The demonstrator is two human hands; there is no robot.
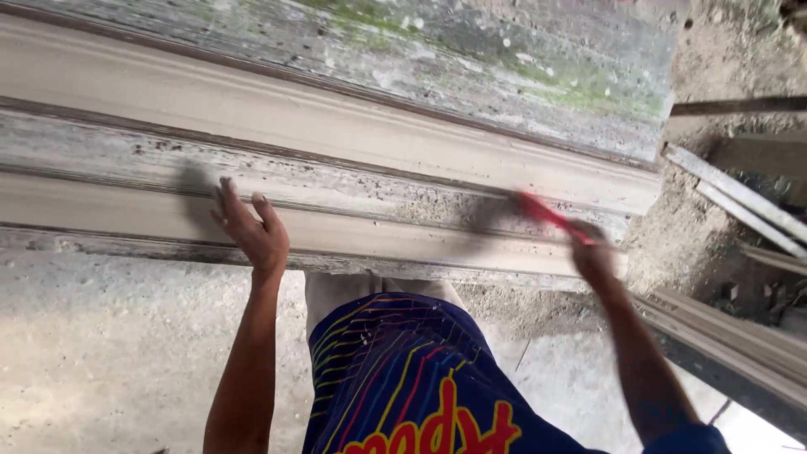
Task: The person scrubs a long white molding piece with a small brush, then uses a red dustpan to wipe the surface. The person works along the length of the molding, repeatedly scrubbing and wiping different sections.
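My left hand [250, 227] rests flat, fingers spread, on the front strip of a long pale moulded cornice piece [336, 126] that lies across a rough grey slab. My right hand [595, 256] is blurred with motion and grips a thin red-handled tool [551, 217]. The tool's tip points up-left onto the slab's speckled grey surface, between the two pale moulded strips, near their right end.
Weathered grey boards with green stains [504, 59] lie behind the moulding. Loose wooden slats [740, 197] and longer planks [731, 345] lie at the right on sandy ground. Bare concrete floor [109, 353] spreads below. My patterned dark shorts [403, 378] fill the lower middle.
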